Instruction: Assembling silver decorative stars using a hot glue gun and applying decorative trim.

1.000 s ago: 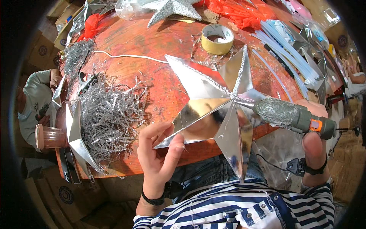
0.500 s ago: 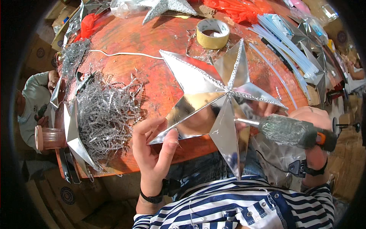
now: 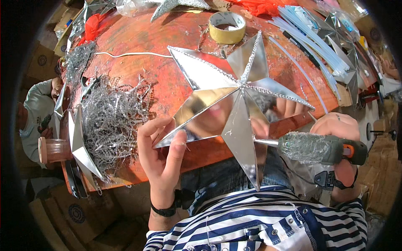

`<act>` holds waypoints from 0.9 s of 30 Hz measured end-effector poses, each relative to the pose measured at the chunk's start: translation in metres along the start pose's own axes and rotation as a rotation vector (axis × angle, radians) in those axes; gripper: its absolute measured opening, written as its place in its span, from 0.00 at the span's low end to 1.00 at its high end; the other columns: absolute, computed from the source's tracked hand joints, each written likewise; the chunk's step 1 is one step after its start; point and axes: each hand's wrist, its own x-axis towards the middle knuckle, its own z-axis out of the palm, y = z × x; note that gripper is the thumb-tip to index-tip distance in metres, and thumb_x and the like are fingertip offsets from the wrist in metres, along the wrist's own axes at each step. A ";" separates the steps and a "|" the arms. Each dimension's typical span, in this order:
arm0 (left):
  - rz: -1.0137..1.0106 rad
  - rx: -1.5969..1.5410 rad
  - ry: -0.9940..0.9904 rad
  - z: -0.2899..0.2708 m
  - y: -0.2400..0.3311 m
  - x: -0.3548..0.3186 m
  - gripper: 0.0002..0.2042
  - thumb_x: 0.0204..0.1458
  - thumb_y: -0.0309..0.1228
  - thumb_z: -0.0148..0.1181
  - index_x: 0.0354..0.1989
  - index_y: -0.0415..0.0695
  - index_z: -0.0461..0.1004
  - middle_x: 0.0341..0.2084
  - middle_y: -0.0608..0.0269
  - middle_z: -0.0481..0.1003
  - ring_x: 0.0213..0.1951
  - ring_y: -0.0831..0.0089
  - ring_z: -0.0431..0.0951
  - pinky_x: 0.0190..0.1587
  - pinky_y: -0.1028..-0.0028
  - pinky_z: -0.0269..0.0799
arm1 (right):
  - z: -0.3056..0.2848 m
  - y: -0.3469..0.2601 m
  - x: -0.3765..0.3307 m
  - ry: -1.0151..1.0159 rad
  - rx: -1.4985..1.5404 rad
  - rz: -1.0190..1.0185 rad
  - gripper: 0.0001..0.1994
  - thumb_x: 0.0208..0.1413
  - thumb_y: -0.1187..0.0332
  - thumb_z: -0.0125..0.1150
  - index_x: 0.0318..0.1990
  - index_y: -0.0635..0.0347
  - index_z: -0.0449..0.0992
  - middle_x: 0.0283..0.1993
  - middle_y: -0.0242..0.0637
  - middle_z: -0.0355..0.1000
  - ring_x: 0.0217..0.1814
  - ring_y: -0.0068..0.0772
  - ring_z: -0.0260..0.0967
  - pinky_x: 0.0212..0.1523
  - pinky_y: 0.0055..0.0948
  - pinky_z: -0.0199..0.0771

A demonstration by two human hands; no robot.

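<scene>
I am pinching the near-left point of the mirrored silver star [image 3: 234, 104] with my left hand [image 3: 161, 152] above the desk's [image 3: 167, 90] near edge, while my right hand [image 3: 339, 138] is clenching what looks like a glue gun [image 3: 318, 148] at its right.

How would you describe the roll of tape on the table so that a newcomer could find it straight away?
Start at the round reddish table and look to its far side, just beyond the upper tip of the big mirrored silver star. The roll of tape lies flat there. It is the only yellowish ring, with an open centre, among silver stars and shreds.
</scene>
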 end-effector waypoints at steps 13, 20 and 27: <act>-0.034 0.031 -0.001 -0.001 0.004 -0.002 0.15 0.51 0.24 0.57 0.47 0.39 0.64 0.42 0.61 0.68 0.46 0.76 0.69 0.43 0.80 0.66 | -0.012 0.021 -0.018 -0.215 0.096 -0.367 0.41 0.26 0.20 0.46 0.20 0.57 0.67 0.17 0.28 0.65 0.17 0.29 0.64 0.20 0.23 0.63; -0.038 -0.041 -0.017 0.001 -0.002 0.002 0.15 0.51 0.23 0.57 0.47 0.39 0.64 0.42 0.60 0.68 0.41 0.80 0.70 0.38 0.83 0.67 | -0.008 0.006 -0.024 -0.129 0.006 -0.318 0.41 0.28 0.20 0.46 0.19 0.57 0.65 0.16 0.29 0.63 0.15 0.31 0.60 0.19 0.26 0.58; -0.009 -0.031 0.015 0.003 0.004 0.004 0.14 0.51 0.22 0.57 0.46 0.38 0.66 0.40 0.60 0.69 0.33 0.83 0.71 0.33 0.85 0.67 | -0.011 0.020 -0.046 -0.029 0.178 -0.014 0.41 0.37 0.24 0.46 0.32 0.61 0.70 0.28 0.35 0.70 0.25 0.32 0.68 0.28 0.28 0.68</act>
